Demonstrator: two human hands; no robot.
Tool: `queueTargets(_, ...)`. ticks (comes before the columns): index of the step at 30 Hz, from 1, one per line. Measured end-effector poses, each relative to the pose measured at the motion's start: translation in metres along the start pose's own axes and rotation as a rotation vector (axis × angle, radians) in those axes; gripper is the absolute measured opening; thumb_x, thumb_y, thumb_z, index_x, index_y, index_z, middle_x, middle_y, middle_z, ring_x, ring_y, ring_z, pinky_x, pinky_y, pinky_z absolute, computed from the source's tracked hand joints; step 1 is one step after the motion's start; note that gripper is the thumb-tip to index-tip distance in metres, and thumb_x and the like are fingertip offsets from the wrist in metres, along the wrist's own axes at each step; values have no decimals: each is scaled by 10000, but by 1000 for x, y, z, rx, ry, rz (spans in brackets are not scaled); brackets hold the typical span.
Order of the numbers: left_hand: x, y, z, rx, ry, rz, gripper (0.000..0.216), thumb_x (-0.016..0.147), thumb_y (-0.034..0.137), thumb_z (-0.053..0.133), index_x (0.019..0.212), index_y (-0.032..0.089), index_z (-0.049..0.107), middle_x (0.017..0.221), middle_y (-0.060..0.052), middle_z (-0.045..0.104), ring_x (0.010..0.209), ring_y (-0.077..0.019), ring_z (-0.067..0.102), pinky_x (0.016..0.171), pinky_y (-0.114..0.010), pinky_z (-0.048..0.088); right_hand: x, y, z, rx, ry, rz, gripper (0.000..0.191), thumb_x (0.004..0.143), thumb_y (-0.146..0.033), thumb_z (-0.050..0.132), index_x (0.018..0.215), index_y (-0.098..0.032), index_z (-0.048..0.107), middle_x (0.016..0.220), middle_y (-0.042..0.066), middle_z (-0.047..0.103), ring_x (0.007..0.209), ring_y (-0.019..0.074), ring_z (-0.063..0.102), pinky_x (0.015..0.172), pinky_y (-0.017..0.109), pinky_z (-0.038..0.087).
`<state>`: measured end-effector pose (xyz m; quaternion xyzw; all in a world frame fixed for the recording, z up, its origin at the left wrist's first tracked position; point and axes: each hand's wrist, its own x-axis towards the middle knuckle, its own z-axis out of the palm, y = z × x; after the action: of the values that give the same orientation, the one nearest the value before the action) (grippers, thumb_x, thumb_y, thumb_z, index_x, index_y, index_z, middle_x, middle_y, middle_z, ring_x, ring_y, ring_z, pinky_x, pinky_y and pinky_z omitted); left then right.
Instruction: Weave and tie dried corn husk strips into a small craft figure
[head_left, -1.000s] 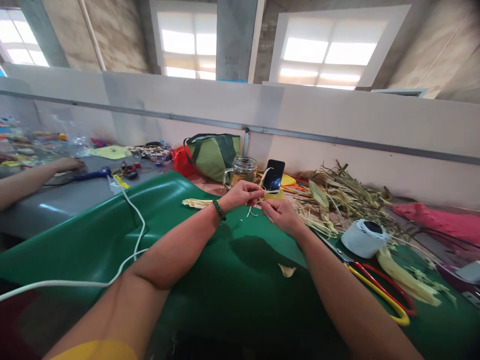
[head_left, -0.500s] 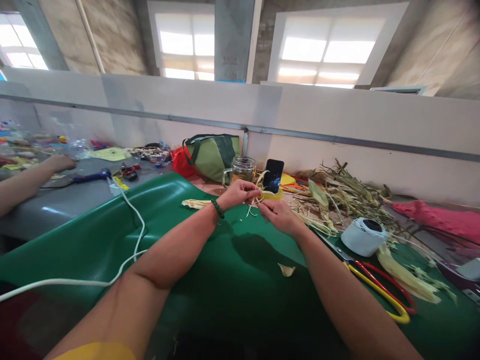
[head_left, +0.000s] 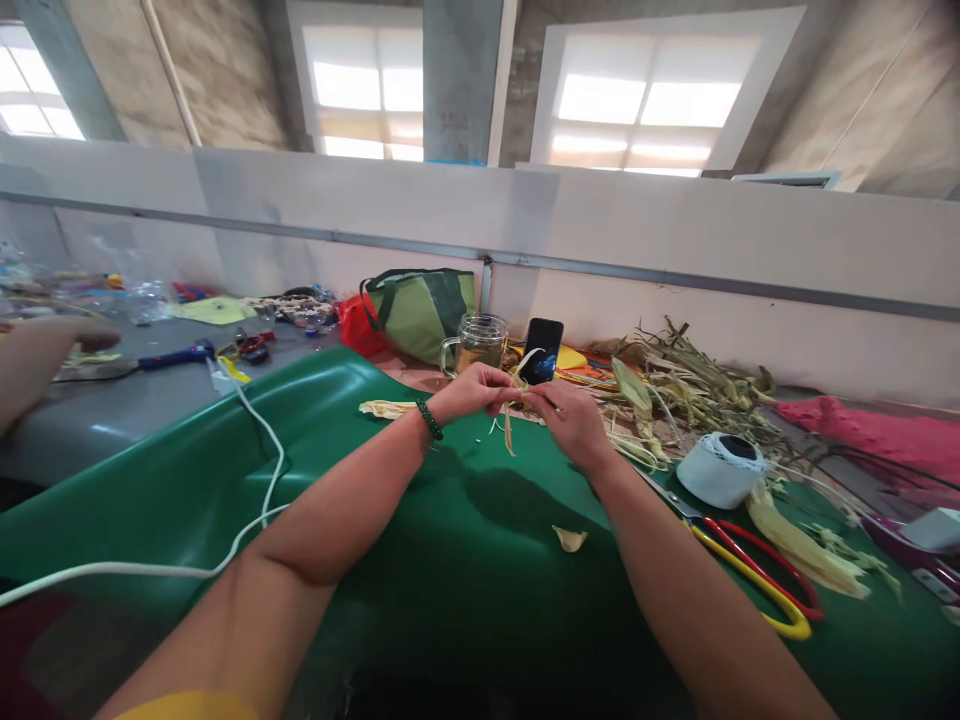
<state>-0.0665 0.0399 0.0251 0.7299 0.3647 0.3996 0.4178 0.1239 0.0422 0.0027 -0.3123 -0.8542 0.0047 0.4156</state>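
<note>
Both hands meet over the green mat (head_left: 420, 560), in front of the propped phone (head_left: 542, 350). My left hand (head_left: 472, 392), below a green bead bracelet, pinches pale corn husk strips (head_left: 509, 432). The fingertips of my right hand (head_left: 571, 418) press together on the same strips, touching the left fingers. One strip end curls upward and another hangs below. How the strips join is hidden by the fingers. A folded piece of husk (head_left: 386, 409) lies by my left wrist. A small husk scrap (head_left: 569, 539) rests on the mat below my right hand.
Right of my right forearm are red-and-yellow-handled scissors (head_left: 750, 570), a white twine roll (head_left: 721, 470) and a heap of dry husks (head_left: 690, 385). A glass mug (head_left: 481, 340) and a green bag (head_left: 424, 305) stand behind. A white cable (head_left: 150, 570) crosses the left. Another person's arm (head_left: 37, 360) reaches in at far left.
My right hand has risen a little and turned, its fingertips now against the left ones. A broader strip end now hangs below. The other person's hand at far left has shifted left.
</note>
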Motion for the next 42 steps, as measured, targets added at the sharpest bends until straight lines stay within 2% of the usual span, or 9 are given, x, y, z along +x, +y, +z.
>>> queueTargets(4, 0, 1, -1, -51, 54, -52, 285, 680, 367, 707, 636, 99, 621, 465, 22, 542, 434, -56, 480, 466, -176, 374, -1, -7, 0, -148, -36, 12, 411, 928, -417, 402, 647, -193, 602, 629, 62, 621, 601, 166, 524, 593, 284, 321)
queueTargets(8, 0, 2, 0, -125, 94, -103, 279, 670, 356, 729, 635, 101, 622, 455, 17, 555, 436, -66, 514, 470, -174, 395, 0, -9, -2, -117, -60, 70, 421, 910, -420, 421, 561, -204, 516, 533, 14, 533, 518, 134, 449, 543, 270, 264)
queueTargets(14, 1, 0, 3, -222, 52, -143, 298, 709, 374, 703, 670, 91, 616, 453, 6, 569, 434, -80, 538, 488, -181, 411, 2, 7, -4, -5, -108, 156, 380, 871, -425, 432, 557, -214, 471, 483, -18, 470, 483, 126, 436, 515, 255, 267)
queueTargets(20, 0, 2, 8, -167, -23, -114, 393, 726, 484, 655, 691, 95, 611, 507, -15, 619, 481, -93, 574, 529, -192, 451, 2, 14, -3, 91, -108, 168, 427, 893, -462, 350, 558, -221, 462, 497, -6, 523, 481, 125, 478, 540, 249, 333)
queueTargets(24, -3, 5, 5, -36, 2, -27, 350, 650, 424, 741, 664, 90, 635, 503, -11, 615, 489, -87, 567, 525, -182, 451, 2, 8, -5, 67, -83, 159, 448, 883, -493, 378, 544, -217, 474, 468, -12, 504, 462, 120, 453, 516, 251, 315)
queueTargets(27, -3, 4, 4, -22, 19, -29, 334, 667, 410, 731, 673, 86, 650, 487, -13, 608, 471, -86, 557, 508, -179, 440, 3, 6, -8, 70, -77, 167, 465, 877, -484, 393, 503, -214, 443, 444, -18, 480, 438, 108, 419, 493, 249, 293)
queueTargets(35, 1, -2, 4, -26, -22, -42, 262, 677, 327, 730, 670, 77, 649, 506, -9, 617, 502, -88, 572, 530, -174, 432, 3, 14, -6, 74, -101, 140, 436, 842, -475, 446, 510, -199, 501, 442, -18, 481, 425, 101, 412, 474, 252, 276)
queueTargets(38, 2, -4, 3, -145, 24, -133, 239, 704, 296, 714, 710, 69, 642, 529, -25, 627, 506, -89, 576, 534, -181, 434, 2, 26, -4, 161, -53, 231, 486, 818, -584, 463, 535, -196, 537, 425, -20, 485, 406, 98, 399, 453, 247, 291)
queueTargets(42, 2, -4, 2, -518, 0, -206, 186, 748, 256, 676, 761, 93, 587, 490, 20, 542, 483, -75, 535, 541, -193, 444, 4, 34, -4, 468, 91, 453, 603, 766, -738, 403, 661, -180, 606, 465, 0, 541, 422, 111, 460, 456, 247, 384)
